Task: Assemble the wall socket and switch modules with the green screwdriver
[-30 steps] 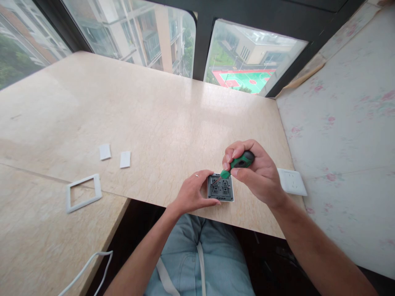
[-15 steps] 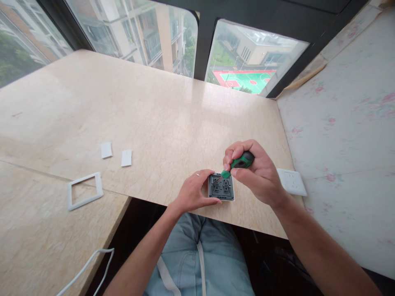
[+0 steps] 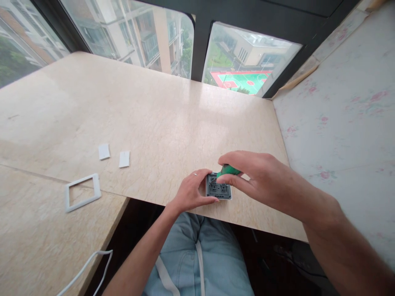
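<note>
A square wall switch module (image 3: 219, 191), dark grey inside with a white edge, lies on the stone counter near its front edge. My left hand (image 3: 194, 190) grips it from the left, thumb along the near side and fingers at the far corner. In my right hand (image 3: 249, 172) is a green and black screwdriver (image 3: 228, 169), held by its handle. The shaft slants down to the left, its tip at the left part of the module. My right fingers hide much of the handle and the module's far right corner.
To the left lie two small white switch caps (image 3: 104, 151) and a white square frame (image 3: 82, 192). A white cable (image 3: 89, 263) hangs over the lower left edge. Windows (image 3: 243, 61) rise behind the counter (image 3: 160, 123); a flowered wall (image 3: 333, 135) stands right.
My right hand has rolled over, its wrist and forearm swinging out to the right and now covering the white socket plate. The screwdriver tip stays on the module, and my left hand keeps its hold.
</note>
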A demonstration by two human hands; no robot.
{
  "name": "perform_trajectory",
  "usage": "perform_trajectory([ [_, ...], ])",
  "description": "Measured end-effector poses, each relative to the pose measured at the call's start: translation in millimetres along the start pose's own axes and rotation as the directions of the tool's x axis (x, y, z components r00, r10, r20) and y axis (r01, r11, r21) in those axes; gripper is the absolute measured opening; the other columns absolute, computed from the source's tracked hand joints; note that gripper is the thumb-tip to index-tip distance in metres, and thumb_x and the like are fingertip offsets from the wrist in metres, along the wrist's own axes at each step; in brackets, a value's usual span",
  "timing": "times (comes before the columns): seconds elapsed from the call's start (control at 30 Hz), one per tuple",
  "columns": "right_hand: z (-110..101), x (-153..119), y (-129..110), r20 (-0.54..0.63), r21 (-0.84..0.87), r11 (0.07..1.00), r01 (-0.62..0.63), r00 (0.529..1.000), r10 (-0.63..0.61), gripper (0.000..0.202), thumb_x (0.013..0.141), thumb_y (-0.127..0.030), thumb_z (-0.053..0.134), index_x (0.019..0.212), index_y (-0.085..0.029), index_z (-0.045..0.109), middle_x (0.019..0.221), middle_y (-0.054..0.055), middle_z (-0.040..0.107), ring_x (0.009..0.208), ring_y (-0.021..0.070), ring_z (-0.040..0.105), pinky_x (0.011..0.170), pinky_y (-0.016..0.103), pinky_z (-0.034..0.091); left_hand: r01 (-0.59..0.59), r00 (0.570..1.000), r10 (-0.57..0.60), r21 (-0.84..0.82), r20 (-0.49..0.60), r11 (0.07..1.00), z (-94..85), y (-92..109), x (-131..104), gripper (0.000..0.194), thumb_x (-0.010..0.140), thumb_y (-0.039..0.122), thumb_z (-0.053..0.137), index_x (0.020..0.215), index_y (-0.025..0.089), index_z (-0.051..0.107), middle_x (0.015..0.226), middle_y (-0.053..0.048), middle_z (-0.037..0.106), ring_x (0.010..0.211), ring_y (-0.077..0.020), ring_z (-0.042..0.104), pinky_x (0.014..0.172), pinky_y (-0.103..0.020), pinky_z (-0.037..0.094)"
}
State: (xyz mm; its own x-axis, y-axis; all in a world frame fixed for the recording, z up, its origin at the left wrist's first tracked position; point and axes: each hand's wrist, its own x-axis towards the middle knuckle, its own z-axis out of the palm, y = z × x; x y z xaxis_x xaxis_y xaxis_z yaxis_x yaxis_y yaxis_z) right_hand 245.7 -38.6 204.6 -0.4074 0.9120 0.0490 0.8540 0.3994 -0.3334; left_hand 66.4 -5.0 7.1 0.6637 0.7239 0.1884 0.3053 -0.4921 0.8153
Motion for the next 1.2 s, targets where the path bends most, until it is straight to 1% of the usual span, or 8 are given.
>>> perform_trajectory([
  [0.17,-5,8,-12,-0.001,-0.4,0.905,-0.145,0.987,0.158,0.042,0.097,-0.056,0.051,0.077,-0.019,0.058,0.053,0.002,0.058,0.046,0.0179,0.054,0.046,0.029,0.021,0.0,1.0,0.0,-0.004,-0.009,1.0,-1.0,2,0,0.078,0.068,0.061,0.082,0.131,0.027,0.052,0.132,-0.009,0.063,0.122,-0.0337,0.06,0.103,-0.049,0.049],
  [0.3,-7,6,-15,0.096,-0.141,0.989,-0.045,0.994,0.059,0.025,0.096,-0.043,0.053,0.102,-0.019,0.06,0.091,0.008,0.073,0.072,0.0214,0.067,0.054,0.029,0.037,0.023,1.0,-0.023,-0.009,-0.013,1.0,-1.8,5,1,0.069,0.07,0.057,0.082,0.126,0.026,0.055,0.124,-0.009,0.066,0.114,-0.0322,0.063,0.098,-0.048,0.051],
  [0.4,-10,0,-12,0.141,0.062,0.998,-0.004,0.99,-0.005,0.032,0.092,-0.021,0.049,0.125,-0.019,0.053,0.12,0.011,0.069,0.095,0.021,0.067,0.068,0.029,0.046,0.02,1.0,-0.02,-0.018,-0.013,1.0,-1.7,5,1,0.066,0.072,0.052,0.081,0.126,0.025,0.054,0.123,-0.009,0.065,0.113,-0.0319,0.063,0.097,-0.047,0.051],
  [0.57,-14,1,-9,0.222,0.048,0.989,-0.143,0.967,0.129,0.014,0.092,-0.026,0.053,0.1,-0.021,0.064,0.079,0.002,0.07,0.063,0.0157,0.06,0.054,0.027,0.036,0.003,1.0,-0.003,-0.019,-0.017,1.0,-0.9,3,1,0.076,0.07,0.055,0.082,0.132,0.026,0.05,0.128,-0.009,0.064,0.116,-0.032,0.062,0.099,-0.046,0.05],
  [0.77,-8,19,-11,-0.004,-0.346,0.884,-0.315,0.942,0.334,0.046,0.091,-0.058,0.056,0.07,-0.018,0.064,0.058,0.007,0.061,0.055,0.0201,0.057,0.05,0.03,0.025,0.038,0.999,-0.038,-0.012,-0.005,0.999,-1.0,4,2,0.08,0.067,0.06,0.083,0.132,0.025,0.051,0.125,-0.01,0.066,0.113,-0.0331,0.064,0.096,-0.048,0.052],
  [0.97,1,22,-9,0.031,0.12,0.993,0.02,0.999,-0.024,0.01,0.096,-0.025,0.059,0.093,-0.021,0.067,0.108,0.007,0.073,0.1,0.0217,0.068,0.078,0.031,0.048,0.042,0.999,-0.043,-0.036,-0.02,0.998,-0.9,5,2,0.076,0.068,0.059,0.083,0.131,0.026,0.055,0.119,-0.009,0.068,0.112,-0.0342,0.064,0.094,-0.048,0.053],
  [1.1,-5,14,-6,0.154,0.321,0.947,-0.002,0.987,-0.05,0.006,0.091,-0.023,0.061,0.096,-0.021,0.063,0.117,0.008,0.071,0.109,0.0226,0.066,0.086,0.032,0.05,0.038,0.999,-0.038,-0.047,0.0,0.998,-2.3,6,2,0.076,0.069,0.057,0.083,0.132,0.027,0.053,0.119,-0.008,0.067,0.11,-0.0333,0.065,0.093,-0.049,0.053],
  [1.2,-15,9,-3,0.253,0.354,0.934,-0.043,0.966,-0.052,0.03,0.084,-0.011,0.056,0.111,-0.023,0.06,0.128,0.008,0.067,0.111,0.021,0.065,0.087,0.03,0.05,0.033,0.999,-0.033,-0.027,0.009,0.999,-2.6,7,2,0.077,0.069,0.057,0.083,0.132,0.026,0.052,0.121,-0.009,0.066,0.111,-0.0335,0.064,0.094,-0.048,0.053],
])
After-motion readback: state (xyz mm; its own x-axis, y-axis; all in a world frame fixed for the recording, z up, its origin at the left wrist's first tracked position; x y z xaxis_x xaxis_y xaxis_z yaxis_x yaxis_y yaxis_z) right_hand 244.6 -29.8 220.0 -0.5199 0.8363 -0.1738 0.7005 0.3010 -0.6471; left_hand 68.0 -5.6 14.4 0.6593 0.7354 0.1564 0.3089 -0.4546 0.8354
